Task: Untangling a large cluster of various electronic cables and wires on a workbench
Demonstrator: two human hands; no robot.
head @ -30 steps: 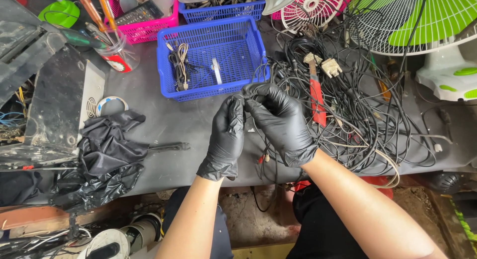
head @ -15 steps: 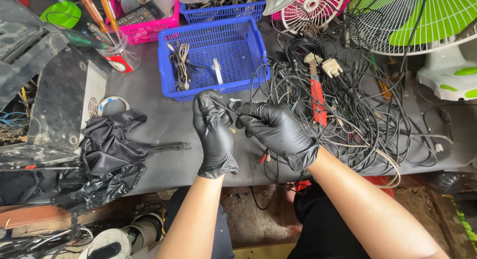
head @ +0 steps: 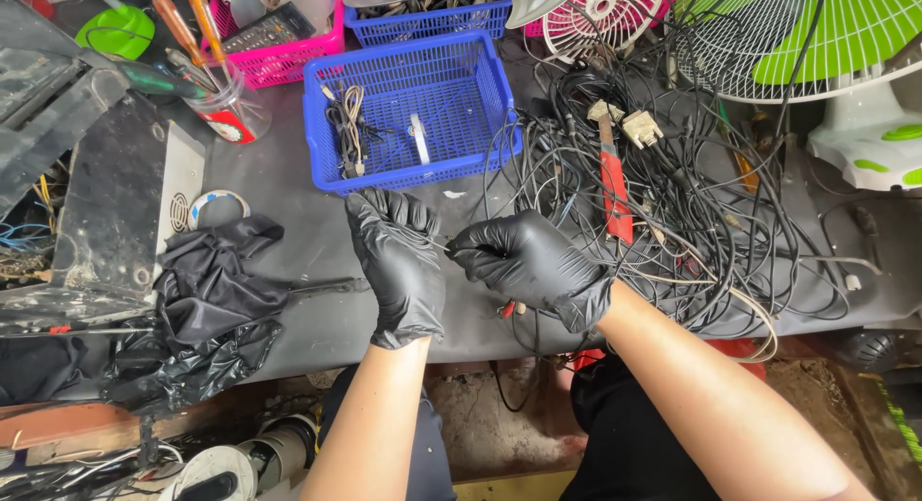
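Both gloved hands have come off the cable pile [head: 672, 203] now; left hand [head: 399, 261] and right hand [head: 533, 266] pinch one thin wire [head: 444, 244] stretched between them, near the blue basket [head: 413, 107].

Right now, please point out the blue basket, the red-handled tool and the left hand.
blue basket [head: 499, 107]: head view, right wall.
red-handled tool [head: 615, 189]: head view, middle of red handle.
left hand [head: 399, 261]: head view, back of black glove.

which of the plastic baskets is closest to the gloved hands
The large blue basket just beyond the left hand and right hand. The smaller blue basket and the pink basket sit further back.
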